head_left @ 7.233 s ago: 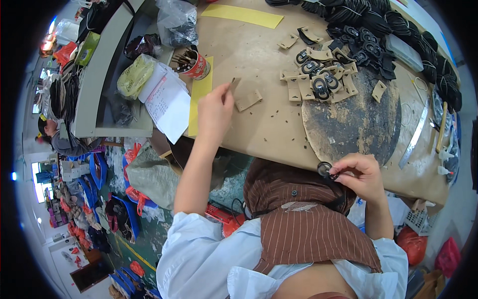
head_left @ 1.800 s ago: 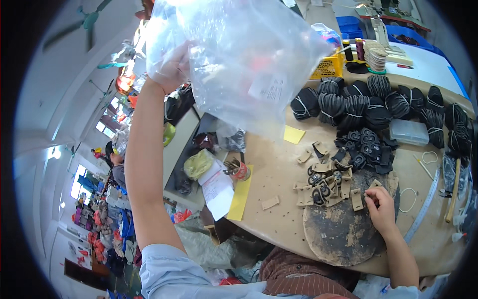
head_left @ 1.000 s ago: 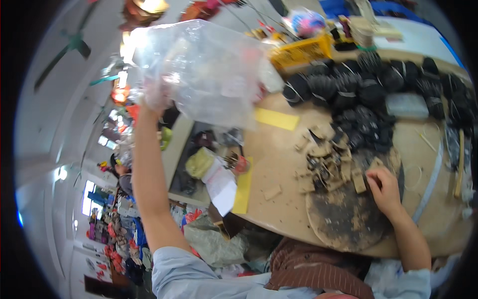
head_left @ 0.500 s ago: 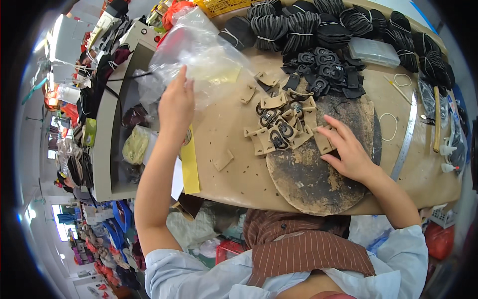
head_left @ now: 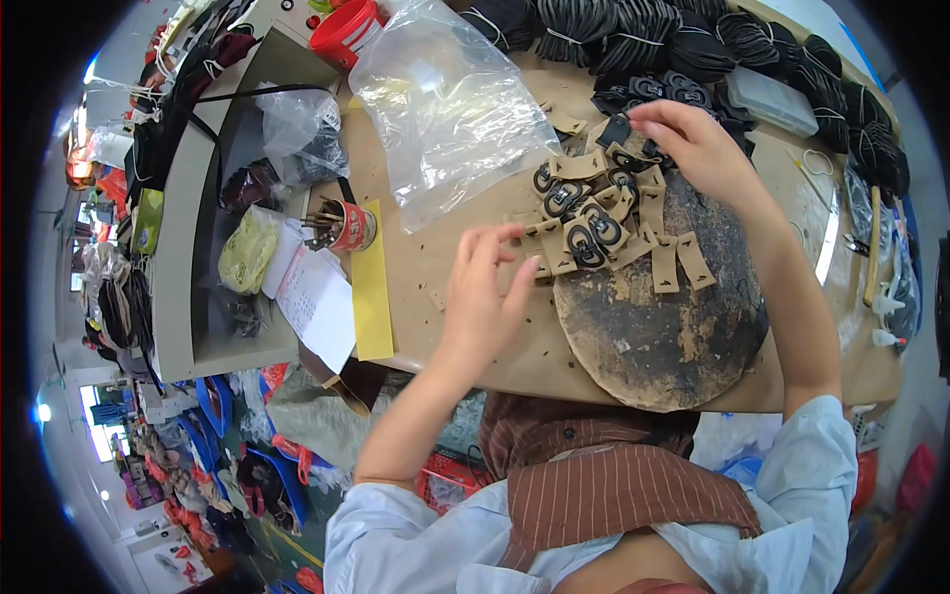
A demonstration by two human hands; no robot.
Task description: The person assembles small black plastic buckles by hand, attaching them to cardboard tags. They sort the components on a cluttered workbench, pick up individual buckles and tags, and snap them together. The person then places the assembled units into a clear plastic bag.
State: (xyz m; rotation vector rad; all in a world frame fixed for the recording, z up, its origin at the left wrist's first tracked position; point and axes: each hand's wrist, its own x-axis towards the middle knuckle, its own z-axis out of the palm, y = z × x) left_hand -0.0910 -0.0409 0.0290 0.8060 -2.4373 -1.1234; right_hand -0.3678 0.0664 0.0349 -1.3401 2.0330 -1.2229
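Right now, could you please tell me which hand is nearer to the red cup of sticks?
Left. The left hand is right of the red cup, by the left edge of the tan pile; the right hand is farther away, at the pile's far right.

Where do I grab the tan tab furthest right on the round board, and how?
Probably pinch the tan tab across its lower end, coming from the person's side. That narrow end lies clear on the dark round board, pointing toward the person, while its upper end points toward the pile of tan and black pieces.
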